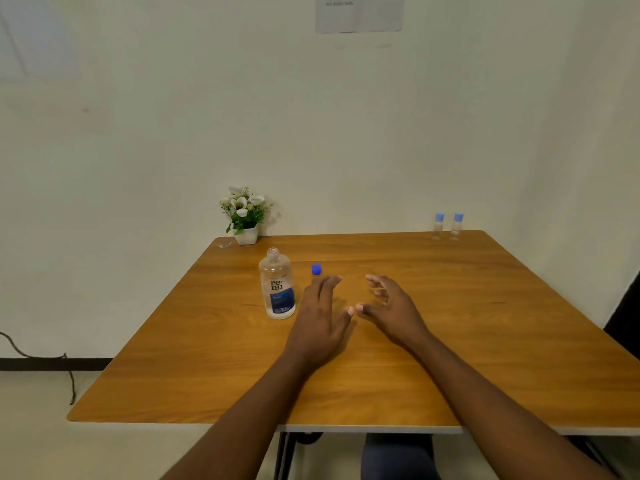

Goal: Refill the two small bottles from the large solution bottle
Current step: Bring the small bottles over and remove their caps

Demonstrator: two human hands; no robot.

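Both forearms reach forward over the table (485, 306). The left hand (320, 317) is flat, fingers straight, holding nothing, just short of the blue cap (316, 269). The right hand (391, 306) is spread, empty. The uncapped large bottle (277, 285) stands left of the hands; two small bottles (447, 226), capped, stand at the far right corner.

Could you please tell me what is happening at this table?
A person's left hand and right hand are open over the wooden table, holding nothing. The large solution bottle stands uncapped near the left hand, its blue cap on the table beside it. The two small bottles stand capped at the far right corner.
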